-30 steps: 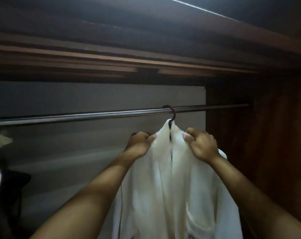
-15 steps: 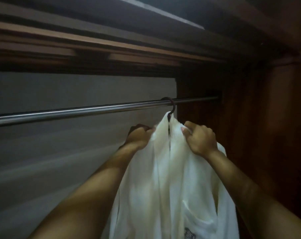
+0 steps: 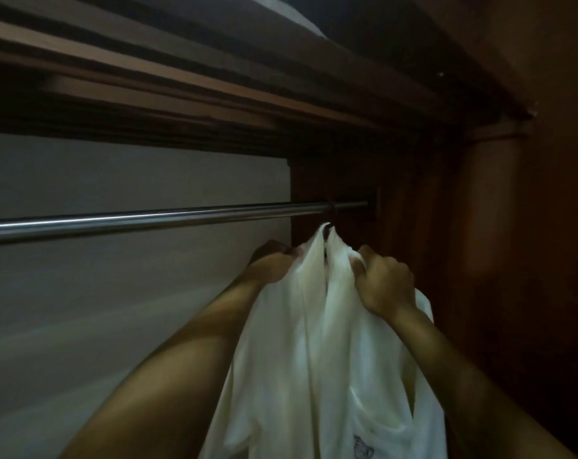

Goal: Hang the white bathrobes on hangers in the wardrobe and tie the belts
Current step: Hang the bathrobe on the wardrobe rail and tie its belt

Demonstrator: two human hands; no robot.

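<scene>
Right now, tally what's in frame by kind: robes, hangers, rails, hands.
White bathrobe: 1
Hanger hook on the rail: 1, hanger body hidden under the robe
Metal rail: 1
Hands gripping the robe at the collar: 2, left hand and right hand
Total: 5
</scene>
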